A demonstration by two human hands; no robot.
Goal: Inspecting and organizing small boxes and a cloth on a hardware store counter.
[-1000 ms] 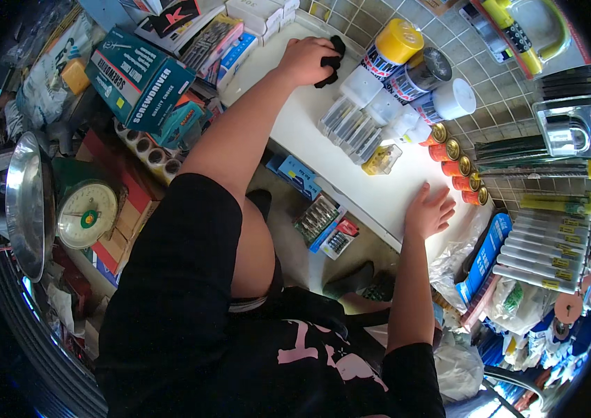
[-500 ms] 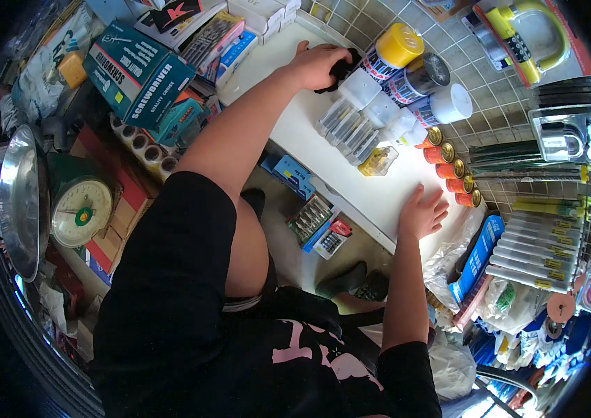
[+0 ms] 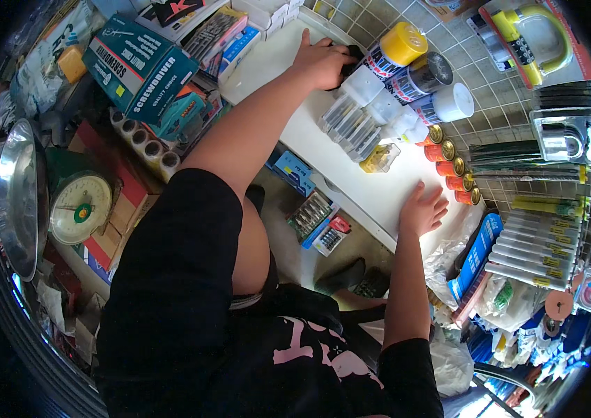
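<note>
At the far side of the white shelf (image 3: 295, 124), my left hand (image 3: 317, 64) closes over a soft-looking black thing (image 3: 355, 54), mostly covered by the fingers; its kind cannot be made out. One finger sticks out away from it. Right beside that hand stand a yellow-capped spray can (image 3: 404, 43), a dark-capped can (image 3: 429, 72) and a white-capped can (image 3: 454, 102). My right hand (image 3: 421, 211) lies open on the near right part of the shelf, fingers spread, holding nothing. Small orange tins (image 3: 450, 167) stand in a row just beyond it.
Clear plastic boxes (image 3: 351, 129) and a small yellow-filled box (image 3: 380, 159) sit mid-shelf. A green screwdriver carton (image 3: 138, 66) and a dial scale (image 3: 81, 209) are at left. Packaged goods hang on the wire grid (image 3: 494, 115). A blue display box (image 3: 475, 256) stands at right.
My left hand has shifted slightly and turned over the black thing, with less of it showing now. The right hand stays in place.
</note>
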